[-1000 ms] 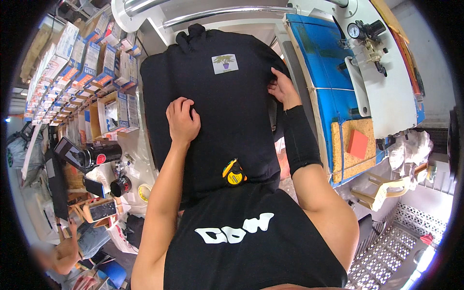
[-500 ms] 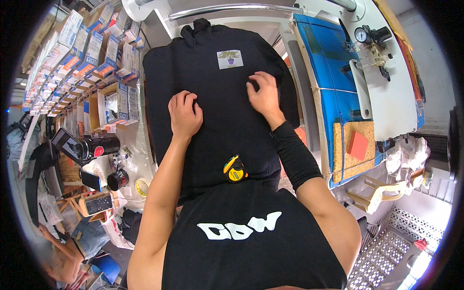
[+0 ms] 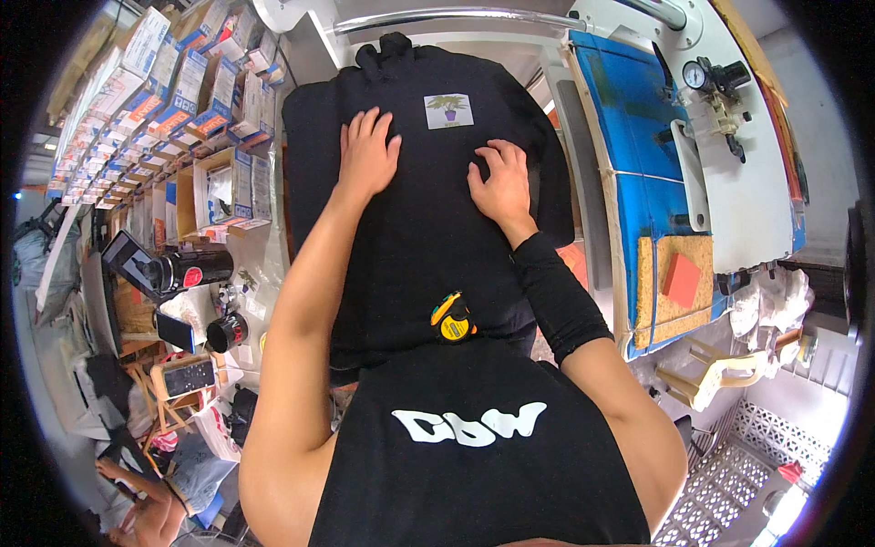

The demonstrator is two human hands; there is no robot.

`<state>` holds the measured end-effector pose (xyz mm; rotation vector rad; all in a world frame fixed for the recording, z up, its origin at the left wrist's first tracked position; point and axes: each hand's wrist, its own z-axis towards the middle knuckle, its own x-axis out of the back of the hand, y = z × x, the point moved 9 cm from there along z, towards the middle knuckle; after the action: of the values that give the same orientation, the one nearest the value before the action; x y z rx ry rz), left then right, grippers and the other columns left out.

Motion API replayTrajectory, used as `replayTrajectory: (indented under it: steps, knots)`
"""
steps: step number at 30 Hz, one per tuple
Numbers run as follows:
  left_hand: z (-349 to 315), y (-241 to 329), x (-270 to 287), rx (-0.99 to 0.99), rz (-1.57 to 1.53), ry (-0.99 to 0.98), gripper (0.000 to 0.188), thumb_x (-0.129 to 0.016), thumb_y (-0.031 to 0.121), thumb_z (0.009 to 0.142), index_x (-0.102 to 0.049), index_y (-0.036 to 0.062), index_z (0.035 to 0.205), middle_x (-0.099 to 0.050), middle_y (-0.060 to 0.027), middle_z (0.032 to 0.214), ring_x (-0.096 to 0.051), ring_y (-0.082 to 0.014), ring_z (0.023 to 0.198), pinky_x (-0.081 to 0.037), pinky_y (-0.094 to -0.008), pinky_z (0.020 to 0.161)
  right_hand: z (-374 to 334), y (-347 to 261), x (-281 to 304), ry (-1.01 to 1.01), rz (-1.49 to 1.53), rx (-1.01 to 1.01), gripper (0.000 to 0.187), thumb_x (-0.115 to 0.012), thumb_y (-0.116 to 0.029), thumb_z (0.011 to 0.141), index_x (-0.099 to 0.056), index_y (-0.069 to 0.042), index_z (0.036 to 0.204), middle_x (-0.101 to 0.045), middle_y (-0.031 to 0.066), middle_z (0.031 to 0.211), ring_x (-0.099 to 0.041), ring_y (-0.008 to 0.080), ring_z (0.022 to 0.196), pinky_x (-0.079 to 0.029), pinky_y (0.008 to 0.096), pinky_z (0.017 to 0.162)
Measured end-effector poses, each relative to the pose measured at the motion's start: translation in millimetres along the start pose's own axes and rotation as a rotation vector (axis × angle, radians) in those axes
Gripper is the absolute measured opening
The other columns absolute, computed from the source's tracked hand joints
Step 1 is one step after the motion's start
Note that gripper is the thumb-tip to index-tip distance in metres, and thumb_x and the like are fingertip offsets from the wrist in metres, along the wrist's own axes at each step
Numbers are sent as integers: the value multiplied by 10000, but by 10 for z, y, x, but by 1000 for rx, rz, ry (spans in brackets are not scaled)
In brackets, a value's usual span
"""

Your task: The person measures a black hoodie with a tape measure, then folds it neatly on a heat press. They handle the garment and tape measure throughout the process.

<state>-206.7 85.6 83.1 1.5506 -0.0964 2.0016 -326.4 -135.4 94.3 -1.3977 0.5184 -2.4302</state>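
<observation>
A black hooded sweatshirt [image 3: 428,237] lies spread out in front of me, its hood bunched at the far end. On its upper chest rests a small light square [image 3: 448,111] with a picture of a potted plant. My left hand [image 3: 369,159] lies flat on the fabric left of that square, fingers stretched out and holding nothing. Just below the square and to its right, my right hand [image 3: 501,182] touches the fabric, fingers loosely bent, thumb apart, nothing in it. A yellow and black tape measure [image 3: 456,325] sits on the sweatshirt's near part, close to my body.
Stacked cardboard boxes [image 3: 214,96] line the left side. Below them are a black cylinder [image 3: 202,269], a phone [image 3: 187,376] and a black cup [image 3: 227,332]. At right stands a blue-covered panel [image 3: 638,137] with an orange block [image 3: 681,279] and a pressure gauge [image 3: 696,75]. Another person [image 3: 150,510] is at lower left.
My left hand has slid farther up the sweatshirt and flattened, its fingers straightening. My right hand has stayed at nearly the same spot on the fabric. The whole view has shifted slightly.
</observation>
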Motion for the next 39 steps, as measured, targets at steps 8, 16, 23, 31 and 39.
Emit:
replayTrajectory:
  steps: [8,16,23,31,39]
  knots:
    - [671,-252,-215,-41,74,-19,434,-632,307,1018,-634,145,1421,-586,-117,1402,-525,-342,1367,-359,-586,1199,6,14,8,7,9,-21,284,-766,-172,860,-735,-60,1119,-645,141,1292,-558,379,1275,-480,482,1086]
    - [1001,-162,-307,15,102,-157,396,-631,205,953,-700,157,1339,-633,-123,1339,-589,-337,1269,-453,-559,1083,17,8,1,-5,-3,-44,285,-764,-169,856,-733,-58,1117,-643,138,1296,-555,377,1278,-475,477,1092]
    - [1114,-241,-399,83,87,-251,364,-597,164,967,-716,145,1310,-644,-124,1373,-588,-339,1302,-412,-568,1140,1,35,-39,-46,3,-57,296,-747,-209,891,-742,-74,1155,-615,138,1334,-523,367,1326,-448,493,1120]
    - [301,179,-166,-64,-94,169,262,-658,113,964,-767,99,1202,-704,-84,1276,-619,-317,1255,-397,-533,1155,1,13,3,-6,11,-26,284,-760,-174,867,-737,-61,1125,-636,141,1301,-552,373,1272,-466,476,1098]
    - [119,454,-144,-94,-71,234,275,-695,248,988,-791,120,1212,-679,-100,1334,-574,-347,1311,-386,-572,1178,13,10,6,-8,17,-32,278,-762,-172,864,-740,-54,1115,-636,141,1292,-553,372,1270,-469,476,1094]
